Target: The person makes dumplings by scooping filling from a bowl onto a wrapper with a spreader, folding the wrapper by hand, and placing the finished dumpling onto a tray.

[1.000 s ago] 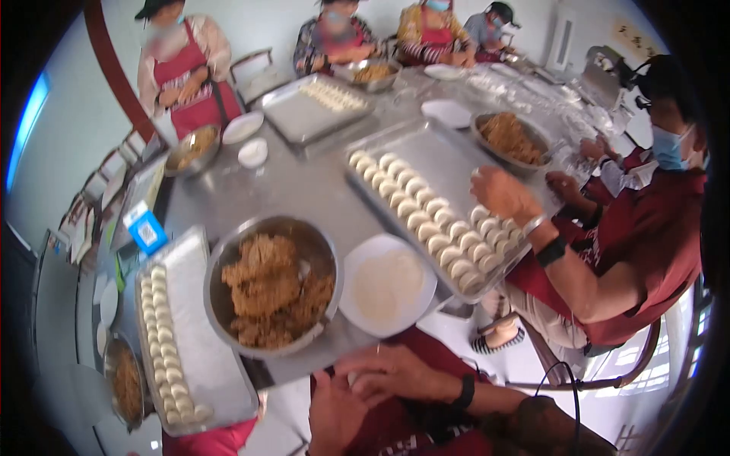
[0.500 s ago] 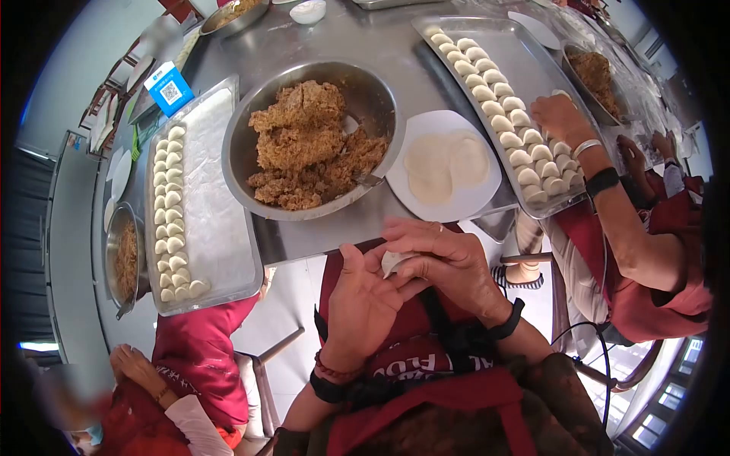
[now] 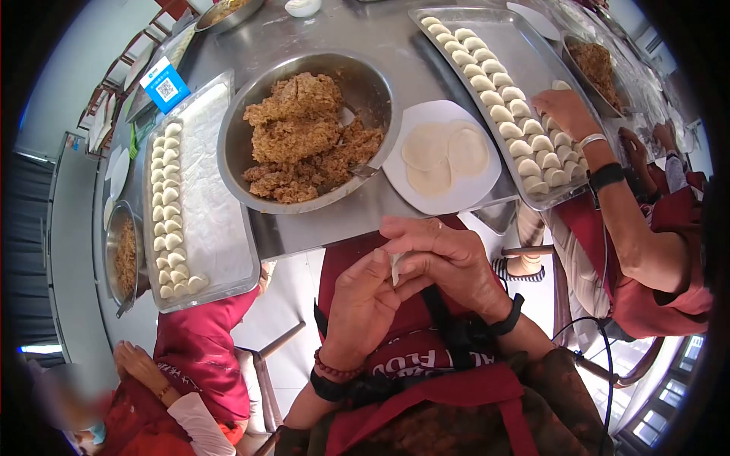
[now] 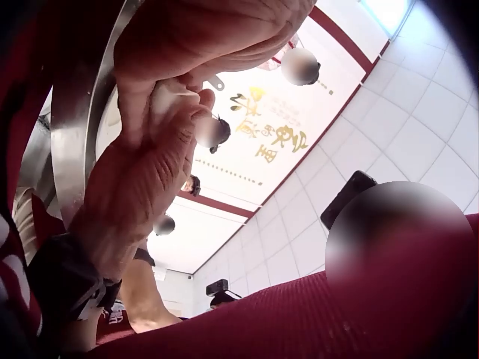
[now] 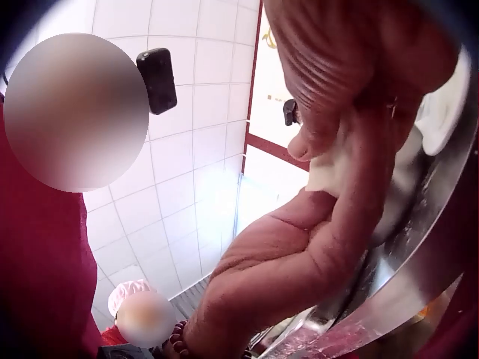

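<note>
A folded white dumpling (image 3: pixel 395 267) is pinched between my two hands, close to my apron in front of the table edge. My left hand (image 3: pixel 365 296) holds it from the left, its thumb at the dough. From the other side my right hand (image 3: pixel 454 266) grips it with thumb and curled fingers. Most of the dumpling is hidden by fingers in the head view; pale dough (image 5: pixel 328 173) shows between them in the right wrist view. Past my hands lie a metal bowl of brown filling (image 3: pixel 300 140) and a white plate (image 3: pixel 487 178) with several round dough wrappers (image 3: pixel 430 181).
On the left stands a floured tray (image 3: pixel 217 258) with a column of dumplings (image 3: pixel 169 205). Another tray (image 3: pixel 521 45) with rows of dumplings is at the right, where a neighbour's hand (image 3: pixel 566 114) reaches in. A blue-and-white code card (image 3: pixel 163 85) stands behind the left tray.
The head view has tilted down toward my hands since the first frame. Over the last half second my left thumb and fingers have closed in toward the right hand around the dumpling.
</note>
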`<state>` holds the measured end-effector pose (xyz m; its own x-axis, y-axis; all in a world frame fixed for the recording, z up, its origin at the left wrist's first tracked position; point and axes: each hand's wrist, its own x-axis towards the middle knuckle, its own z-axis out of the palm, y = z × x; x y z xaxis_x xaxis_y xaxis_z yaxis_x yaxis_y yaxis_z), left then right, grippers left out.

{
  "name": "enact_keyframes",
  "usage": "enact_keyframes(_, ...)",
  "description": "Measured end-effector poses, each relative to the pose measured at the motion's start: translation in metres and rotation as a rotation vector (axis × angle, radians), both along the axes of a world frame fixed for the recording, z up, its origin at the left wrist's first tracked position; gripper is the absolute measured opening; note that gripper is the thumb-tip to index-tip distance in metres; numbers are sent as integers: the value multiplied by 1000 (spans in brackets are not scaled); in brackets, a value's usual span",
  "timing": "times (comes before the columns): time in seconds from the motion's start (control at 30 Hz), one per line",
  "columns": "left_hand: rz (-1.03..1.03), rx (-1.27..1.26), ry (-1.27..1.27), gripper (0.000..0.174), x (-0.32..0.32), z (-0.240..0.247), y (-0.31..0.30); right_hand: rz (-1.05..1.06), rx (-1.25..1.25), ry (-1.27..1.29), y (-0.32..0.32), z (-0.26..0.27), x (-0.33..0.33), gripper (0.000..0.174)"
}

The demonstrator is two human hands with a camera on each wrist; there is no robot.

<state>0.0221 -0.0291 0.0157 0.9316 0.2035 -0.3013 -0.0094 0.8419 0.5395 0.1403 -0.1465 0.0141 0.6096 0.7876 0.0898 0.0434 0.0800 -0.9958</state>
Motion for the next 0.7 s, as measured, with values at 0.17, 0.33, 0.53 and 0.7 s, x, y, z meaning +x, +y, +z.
enact_keyframes(0.17, 30, -45, -14, 40, 0, 1, -3, -3, 80, -202, 1, -7, 3, 23)
enact_keyframes(0.33, 41, -61, -26, 41, -2, -5, -5, 27, 71, -361, -1, -7, 7, 21)
enact_keyframes(0.53, 85, -121, -59, 37, -1, 0, -6, -27, 50, -299, 1, 4, 4, 18)
enact_keyframes(0.7, 95, -111, -142, 40, -3, -4, -10, 26, 99, -481, -1, -3, 6, 20)
